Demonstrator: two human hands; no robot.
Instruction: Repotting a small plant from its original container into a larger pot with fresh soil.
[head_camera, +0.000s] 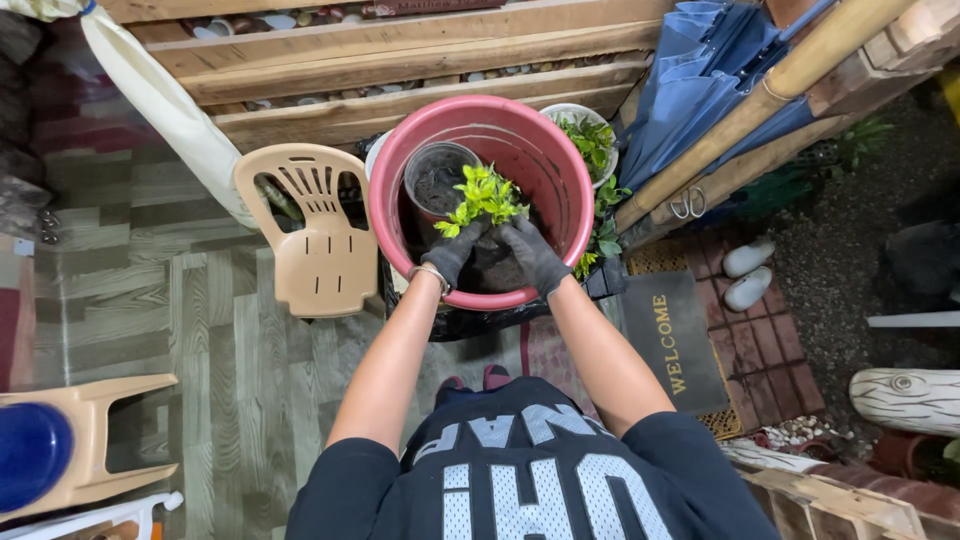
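Observation:
A large pink plastic pot (560, 160) stands in front of me with dark soil inside. A small plant with bright green leaves (482, 195) sits in it. Both hands wear dark grey gloves and reach into the pot. My left hand (455, 250) cups the plant's root clump from the left, and my right hand (530, 255) cups it from the right. A smaller empty dark pot (435, 178) lies inside the pink pot, just left of the plant.
A beige plastic chair (315, 235) stands left of the pot. A white pot with green plants (592, 140) sits behind it on the right. A folded blue umbrella (690, 85), bamboo poles (760, 100), a doormat (675, 340), white slippers (748, 272) and wooden pallets surround the spot.

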